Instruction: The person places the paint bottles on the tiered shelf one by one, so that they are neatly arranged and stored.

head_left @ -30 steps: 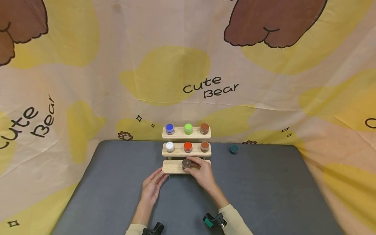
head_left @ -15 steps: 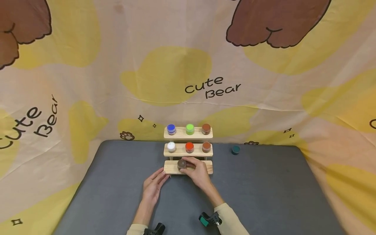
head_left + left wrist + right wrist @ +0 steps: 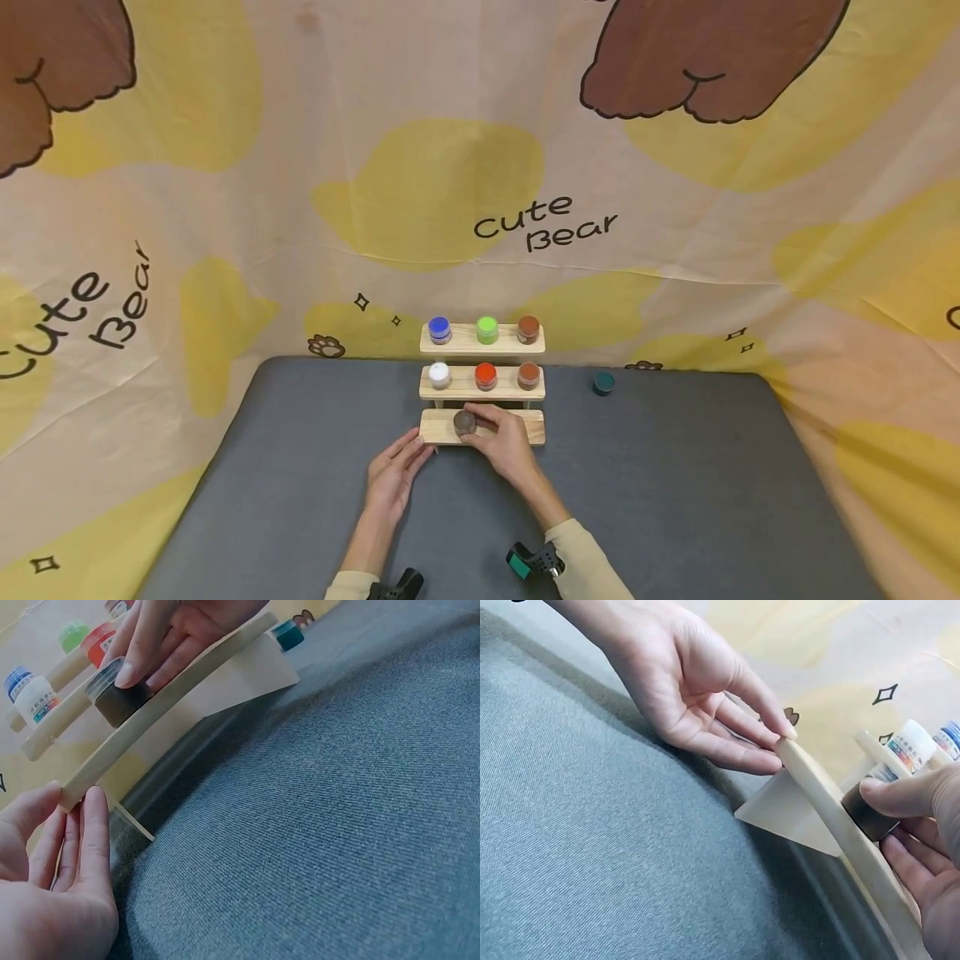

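Observation:
A three-tier wooden rack (image 3: 517,427) stands at the table's far middle. On its lowest shelf my right hand (image 3: 504,439) pinches a small dark brown paint jar (image 3: 464,422) between thumb and fingers. In the left wrist view that jar (image 3: 118,699) sits upright on the board, its base at the wood. My left hand (image 3: 392,477) grips the lowest shelf's front left corner, thumb on top and fingertips below, as the right wrist view shows with the left hand (image 3: 705,697). White (image 3: 438,375), red (image 3: 486,376) and brown (image 3: 528,376) paint jars line the middle shelf.
Blue (image 3: 439,330), green (image 3: 487,330) and brown (image 3: 528,330) jars stand on the top shelf. A dark teal jar (image 3: 603,383) is on the grey table (image 3: 675,483), right of the rack. A bear-print cloth (image 3: 420,208) hangs behind.
My right hand has slid left along the lowest shelf with the dark brown jar, mostly in the first half second. My left hand keeps its grip on the corner. The head view has shifted slightly.

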`<state>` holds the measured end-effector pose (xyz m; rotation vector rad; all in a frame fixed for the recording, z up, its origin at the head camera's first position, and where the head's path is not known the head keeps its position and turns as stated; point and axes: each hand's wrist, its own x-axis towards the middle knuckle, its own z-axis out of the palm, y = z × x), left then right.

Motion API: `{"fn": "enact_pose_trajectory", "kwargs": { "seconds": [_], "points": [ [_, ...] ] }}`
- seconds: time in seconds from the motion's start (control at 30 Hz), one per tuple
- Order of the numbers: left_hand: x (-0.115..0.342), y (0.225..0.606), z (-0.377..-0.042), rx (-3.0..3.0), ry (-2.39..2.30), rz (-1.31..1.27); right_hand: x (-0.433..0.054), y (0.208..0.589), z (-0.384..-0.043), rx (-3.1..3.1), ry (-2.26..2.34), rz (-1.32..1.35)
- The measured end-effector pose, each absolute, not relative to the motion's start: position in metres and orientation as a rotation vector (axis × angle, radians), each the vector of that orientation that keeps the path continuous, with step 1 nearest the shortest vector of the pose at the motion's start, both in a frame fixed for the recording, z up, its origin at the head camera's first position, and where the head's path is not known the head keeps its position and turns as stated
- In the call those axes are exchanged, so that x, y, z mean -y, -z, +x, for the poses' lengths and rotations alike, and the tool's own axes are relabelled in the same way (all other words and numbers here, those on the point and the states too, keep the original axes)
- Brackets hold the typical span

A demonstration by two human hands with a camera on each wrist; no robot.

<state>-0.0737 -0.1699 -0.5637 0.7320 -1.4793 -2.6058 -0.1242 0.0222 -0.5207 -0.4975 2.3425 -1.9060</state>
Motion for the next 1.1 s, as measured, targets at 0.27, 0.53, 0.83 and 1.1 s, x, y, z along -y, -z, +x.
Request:
{"fn": "enact_pose_trajectory", "kwargs": {
  "seconds": [0.27,0.53,0.83,1.1],
  "points": [
    [0.17,0.565,-0.075,1.452,2.615,0.733,-0.033,0.519,-0.119,-2.244,2.027,-0.485],
    [0.17,0.565,-0.074,1.439,2.62,0.717,-0.054,0.485,-0.112,-2.304,2.066,-0.519],
    [0.171,0.565,-0.074,1.439,2.612,0.742,-0.082,0.475,-0.11,-2.418,2.112,-0.479],
    [0.171,0.565,-0.074,1.462,2.598,0.748,-0.113,0.476,-0.113,-2.484,2.159,-0.386]
  ]
}}
